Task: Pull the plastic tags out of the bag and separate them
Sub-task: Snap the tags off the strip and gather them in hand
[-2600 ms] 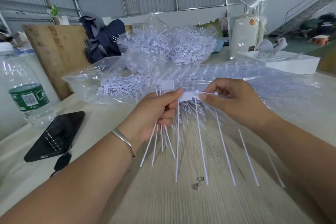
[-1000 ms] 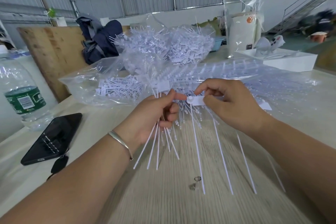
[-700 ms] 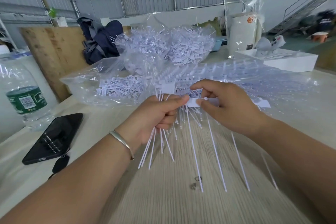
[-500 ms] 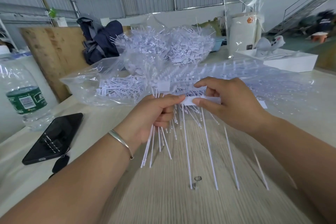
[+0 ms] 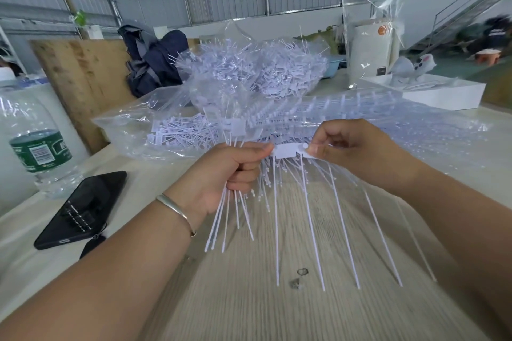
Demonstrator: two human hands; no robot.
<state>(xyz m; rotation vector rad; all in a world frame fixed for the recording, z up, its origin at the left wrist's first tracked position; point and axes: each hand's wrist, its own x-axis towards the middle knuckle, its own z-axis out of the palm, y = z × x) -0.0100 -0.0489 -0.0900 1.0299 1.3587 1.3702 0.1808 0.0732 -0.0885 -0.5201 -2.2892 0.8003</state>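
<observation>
Behind hands, bag (image 5: 155, 130) of tags; phone (image 5: 83, 209), bottle (image 5: 36, 147) left

Water bottle (image 5: 36, 147) with green label at far left on the table (image 5: 249, 299); black phone (image 5: 83, 209) lying flat just beside it; plywood board (image 5: 80, 77) leaning behind; dark jacket (image 5: 153, 63) heaped against the board; white tray (image 5: 440, 94) far right, a pale toy (image 5: 412, 65) in it; white box (image 5: 370, 50) under clear wrap; two small metal bits (image 5: 299, 277) on the wood grain
</observation>
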